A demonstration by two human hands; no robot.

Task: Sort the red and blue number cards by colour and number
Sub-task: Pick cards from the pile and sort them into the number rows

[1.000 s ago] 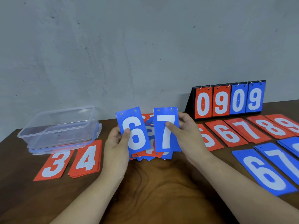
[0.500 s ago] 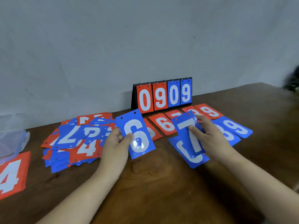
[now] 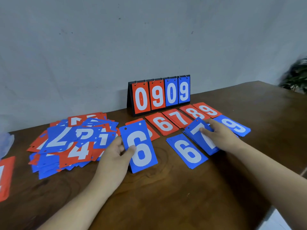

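Head view, the only one: the left hand (image 3: 116,151) holds a blue 6 card (image 3: 139,146) tilted up over the table (image 3: 166,196). Its grip is clamped on the card's left edge, thumb on the face & fingers behind. If the lower end touches the table I cannot tell. The right hand (image 3: 221,138) is further right w/ a blue 7 card (image 3: 195,130). The thumb lies on the white digit and the fingers are at the far edge, so I read this grip as closed on the card too. The card is on or just over the blue 7 pile (image 3: 194,142). Just left of that pile lies the blue 6 pile (image 3: 186,151), and right of the hand the blue 9 pile (image 3: 234,127). A blue 8 pile, if there is one, is hidden by the hand. Behind is the red row: red 6 pile (image 3: 162,124), red 7 pile (image 3: 178,117), red 8 pile (image 3: 193,112), red 9 pile (image 3: 207,109), in front of the scoreboard stand (image 3: 160,95) showing 0909. The unsorted heap (image 3: 71,143) of red & blue cards is at the left, just beside the left hand. Step in hand, in my judgement: two blue cards go to their piles, the 7 first, approx. at its place. The next move calls for releasing the 7 squarely on its pile, then carrying the 6 to the right and laying it on the blue 6 pile, digit in the same direction. The heap is big, so much sorting remains.
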